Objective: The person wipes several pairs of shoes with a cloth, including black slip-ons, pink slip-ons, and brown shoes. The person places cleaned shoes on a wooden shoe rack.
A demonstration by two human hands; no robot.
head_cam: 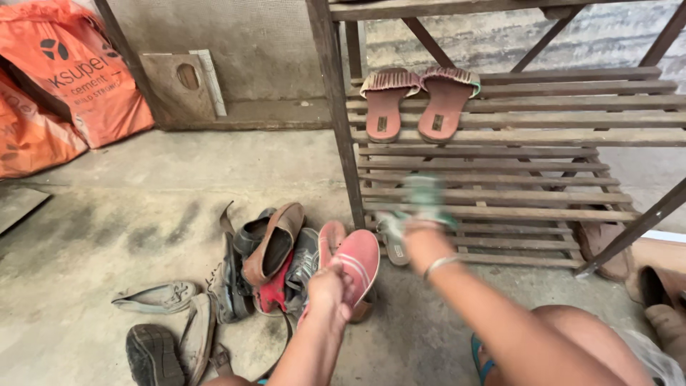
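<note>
My left hand (330, 286) grips a pink slip-on shoe (355, 261) by its side, holding it just above the floor beside a heap of shoes (268, 264). My right hand (421, 229) is blurred by motion and holds a green and white sandal (421, 200) in front of the lower slats of a wooden shoe rack (500, 193). A thin bracelet circles my right wrist. A pair of brown sandals (418, 104) lies on the rack's upper shelf.
Orange sacks (64, 78) lean against the wall at the back left. A wooden board (182, 86) stands by the wall. Loose grey shoes (161, 297) lie on the concrete floor at the left. More footwear (654, 289) sits at the right, past the rack's leg.
</note>
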